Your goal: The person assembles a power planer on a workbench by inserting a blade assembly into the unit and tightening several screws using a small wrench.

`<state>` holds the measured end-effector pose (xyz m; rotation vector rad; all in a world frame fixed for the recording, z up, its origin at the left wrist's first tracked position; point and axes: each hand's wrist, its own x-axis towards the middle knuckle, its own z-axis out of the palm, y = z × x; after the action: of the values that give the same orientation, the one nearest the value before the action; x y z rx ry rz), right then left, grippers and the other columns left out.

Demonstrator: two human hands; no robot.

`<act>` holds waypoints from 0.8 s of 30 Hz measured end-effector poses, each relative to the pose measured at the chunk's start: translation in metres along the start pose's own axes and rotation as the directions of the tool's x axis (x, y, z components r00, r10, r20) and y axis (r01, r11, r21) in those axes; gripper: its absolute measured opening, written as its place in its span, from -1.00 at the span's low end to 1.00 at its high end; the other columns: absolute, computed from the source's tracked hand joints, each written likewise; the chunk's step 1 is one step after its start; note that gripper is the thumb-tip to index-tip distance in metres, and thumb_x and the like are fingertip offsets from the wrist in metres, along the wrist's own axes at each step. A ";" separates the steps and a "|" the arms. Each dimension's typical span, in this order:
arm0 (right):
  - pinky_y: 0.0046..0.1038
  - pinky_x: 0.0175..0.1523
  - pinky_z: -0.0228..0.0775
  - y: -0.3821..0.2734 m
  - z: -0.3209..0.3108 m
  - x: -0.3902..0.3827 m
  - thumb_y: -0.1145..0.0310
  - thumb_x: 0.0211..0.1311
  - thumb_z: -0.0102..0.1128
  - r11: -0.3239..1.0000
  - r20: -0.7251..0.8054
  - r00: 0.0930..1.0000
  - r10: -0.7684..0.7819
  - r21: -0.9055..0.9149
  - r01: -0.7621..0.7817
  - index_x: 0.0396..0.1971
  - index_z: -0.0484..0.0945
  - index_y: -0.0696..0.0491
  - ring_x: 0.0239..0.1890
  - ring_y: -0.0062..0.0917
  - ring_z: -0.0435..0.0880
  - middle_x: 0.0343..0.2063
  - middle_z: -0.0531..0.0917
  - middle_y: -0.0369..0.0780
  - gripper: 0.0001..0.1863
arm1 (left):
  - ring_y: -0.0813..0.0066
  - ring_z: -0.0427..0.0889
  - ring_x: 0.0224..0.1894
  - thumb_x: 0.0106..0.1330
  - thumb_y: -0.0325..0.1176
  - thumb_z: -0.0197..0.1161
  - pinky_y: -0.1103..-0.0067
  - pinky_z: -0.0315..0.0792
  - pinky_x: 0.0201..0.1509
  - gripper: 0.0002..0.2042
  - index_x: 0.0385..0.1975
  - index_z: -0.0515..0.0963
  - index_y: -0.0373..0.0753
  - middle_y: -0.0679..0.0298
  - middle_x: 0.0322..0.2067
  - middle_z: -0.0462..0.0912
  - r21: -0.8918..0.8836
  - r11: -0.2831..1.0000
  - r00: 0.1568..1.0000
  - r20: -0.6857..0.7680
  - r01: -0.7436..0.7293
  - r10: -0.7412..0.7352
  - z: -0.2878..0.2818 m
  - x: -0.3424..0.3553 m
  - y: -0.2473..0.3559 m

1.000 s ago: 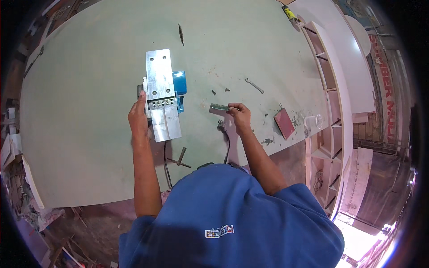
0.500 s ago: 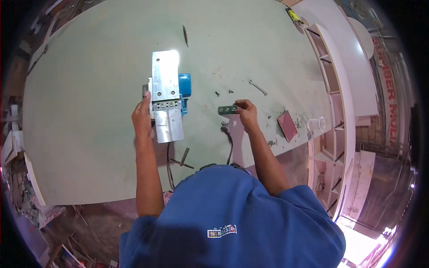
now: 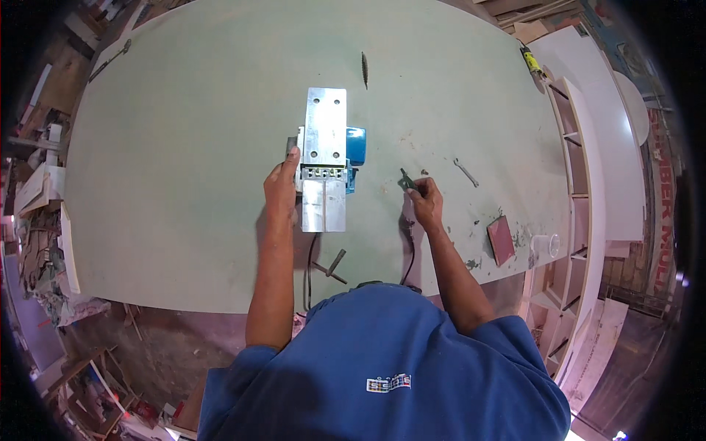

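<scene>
An electric hand planer (image 3: pixel 326 125) with a blue housing lies sole-up on the pale green table, its cutter drum showing between two shiny metal plates. My left hand (image 3: pixel 280 189) is closed round the planer's left side, thumb up along the edge. To the right of it, my right hand (image 3: pixel 426 201) pinches a small dark green plate with holes (image 3: pixel 405 181), now tilted, above the table. Just beyond those fingers lies a small dark bolt (image 3: pixel 424 173). A black power cord (image 3: pixel 412 253) runs toward my body below the right hand.
A spanner (image 3: pixel 465 173), a reddish block (image 3: pixel 501 240) and a clear cup (image 3: pixel 544 245) lie to the right. Nearer me is a T-shaped metal tool (image 3: pixel 333 266). A dark slim piece (image 3: pixel 365 70) lies farther off. White shelving (image 3: pixel 581 191) borders the table's right side.
The whole view has shifted, so the table things sit farther right. In my right hand the green plate has turned from flat-facing to tilted. My left hand still grips the planer.
</scene>
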<state>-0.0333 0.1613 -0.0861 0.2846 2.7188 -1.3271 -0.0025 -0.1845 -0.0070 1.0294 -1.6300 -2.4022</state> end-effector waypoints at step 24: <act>-0.51 -0.22 0.51 -0.168 0.013 -0.024 0.49 0.33 0.33 0.769 0.543 0.837 -0.069 0.564 -0.302 -0.11 0.64 0.13 -0.32 -0.63 0.64 -0.30 0.72 -0.28 -0.83 | 0.53 0.65 -0.19 0.41 0.00 0.37 0.55 0.51 -0.05 -0.50 -0.05 0.68 -0.44 0.21 -0.19 0.73 -0.083 0.996 0.999 0.023 0.025 -0.023 -0.003 -0.004 -0.004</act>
<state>-0.0458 0.0467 0.0397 0.1013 1.6976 -1.9000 0.0030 -0.1835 -0.0090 1.0191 -1.5185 -2.4817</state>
